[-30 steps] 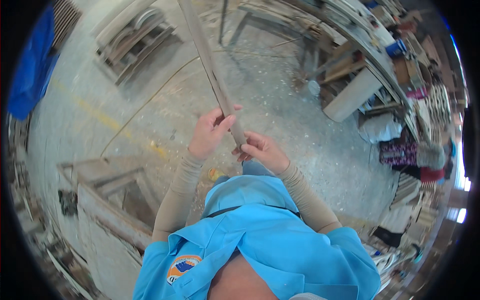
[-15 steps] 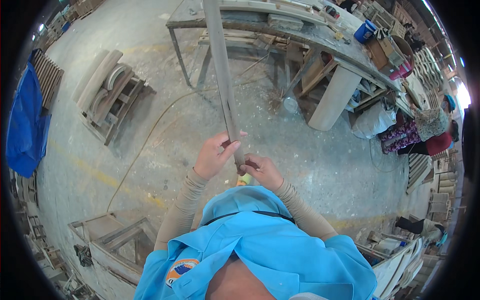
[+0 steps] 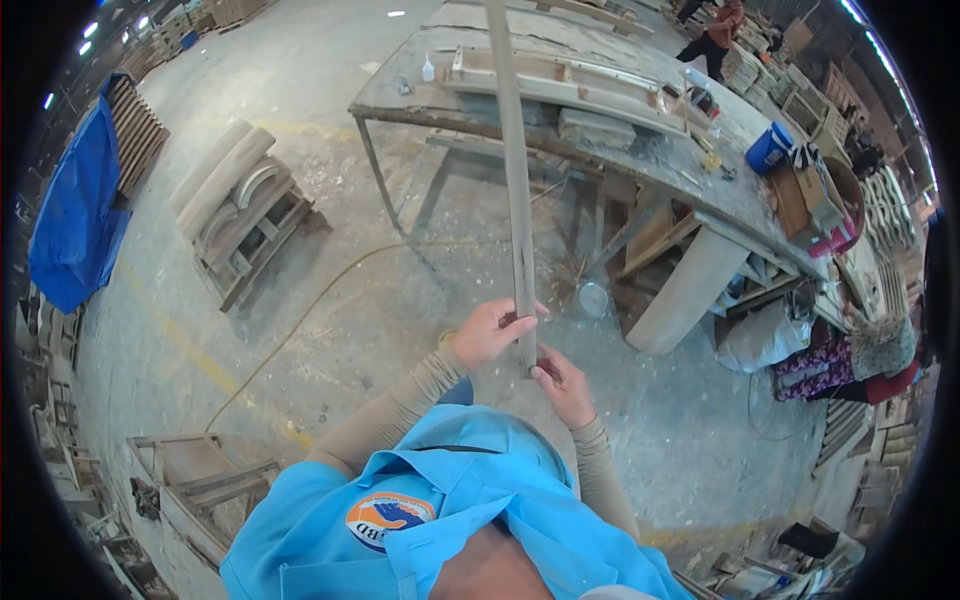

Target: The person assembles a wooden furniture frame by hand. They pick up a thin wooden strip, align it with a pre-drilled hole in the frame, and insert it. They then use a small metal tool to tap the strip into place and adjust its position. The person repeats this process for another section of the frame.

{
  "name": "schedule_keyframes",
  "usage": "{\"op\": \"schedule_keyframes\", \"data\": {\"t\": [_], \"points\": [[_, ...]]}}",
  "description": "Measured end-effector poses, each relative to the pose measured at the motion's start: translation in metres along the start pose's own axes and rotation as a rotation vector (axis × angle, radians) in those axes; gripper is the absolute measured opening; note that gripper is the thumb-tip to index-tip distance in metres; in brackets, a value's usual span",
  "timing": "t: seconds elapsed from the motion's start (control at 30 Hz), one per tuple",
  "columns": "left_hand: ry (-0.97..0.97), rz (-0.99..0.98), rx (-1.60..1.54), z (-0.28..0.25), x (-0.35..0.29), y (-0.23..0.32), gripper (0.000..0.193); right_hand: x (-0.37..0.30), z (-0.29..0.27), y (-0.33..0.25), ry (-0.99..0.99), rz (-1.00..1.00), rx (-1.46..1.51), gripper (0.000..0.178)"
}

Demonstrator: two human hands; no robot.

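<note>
A long, narrow, greyish-brown wooden strip [image 3: 514, 170] runs from near my waist out past the top of the view, crossing in front of a worktable. My left hand [image 3: 485, 335] is closed around it a little above its near end, thumb across the face and a fingertip showing on the far side. At the near end, my right hand [image 3: 568, 388] pinches the strip's right edge between thumb and fingers. Some fingers of both hands are hidden. The strip's far end is out of view.
Ahead stands a worktable [image 3: 610, 160] bearing boards, a blue bucket [image 3: 768, 148] and a cardboard box. Below it leans a wide rounded wooden piece [image 3: 685, 290]. A pallet with curved pieces [image 3: 245, 205] sits left; a yellowish hose [image 3: 330, 285] crosses the floor. Other people are at right.
The view has shifted, showing more of the worktable. Both hands and the strip's near end appear farther right and slightly lower; the strip leans less to the left. Both hands keep hold.
</note>
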State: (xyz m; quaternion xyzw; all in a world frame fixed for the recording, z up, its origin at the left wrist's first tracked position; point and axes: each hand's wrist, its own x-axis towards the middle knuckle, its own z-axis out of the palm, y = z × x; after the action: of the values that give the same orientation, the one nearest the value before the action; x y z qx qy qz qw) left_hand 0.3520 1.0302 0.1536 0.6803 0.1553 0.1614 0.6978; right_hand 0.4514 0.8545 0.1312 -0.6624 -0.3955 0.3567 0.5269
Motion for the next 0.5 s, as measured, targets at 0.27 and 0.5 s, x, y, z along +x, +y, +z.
{"op": "schedule_keyframes", "data": {"t": [0.27, 0.5], "points": [[-0.124, 0.016, 0.447, -0.057, 0.142, -0.009, 0.024, 0.123, -0.083, -0.028, 0.346, -0.133, -0.173, 0.060], [-0.287, 0.074, 0.494, -0.131, 0.261, -0.005, 0.026, 0.237, -0.162, -0.075, 0.577, -0.236, -0.211, 0.060]]}}
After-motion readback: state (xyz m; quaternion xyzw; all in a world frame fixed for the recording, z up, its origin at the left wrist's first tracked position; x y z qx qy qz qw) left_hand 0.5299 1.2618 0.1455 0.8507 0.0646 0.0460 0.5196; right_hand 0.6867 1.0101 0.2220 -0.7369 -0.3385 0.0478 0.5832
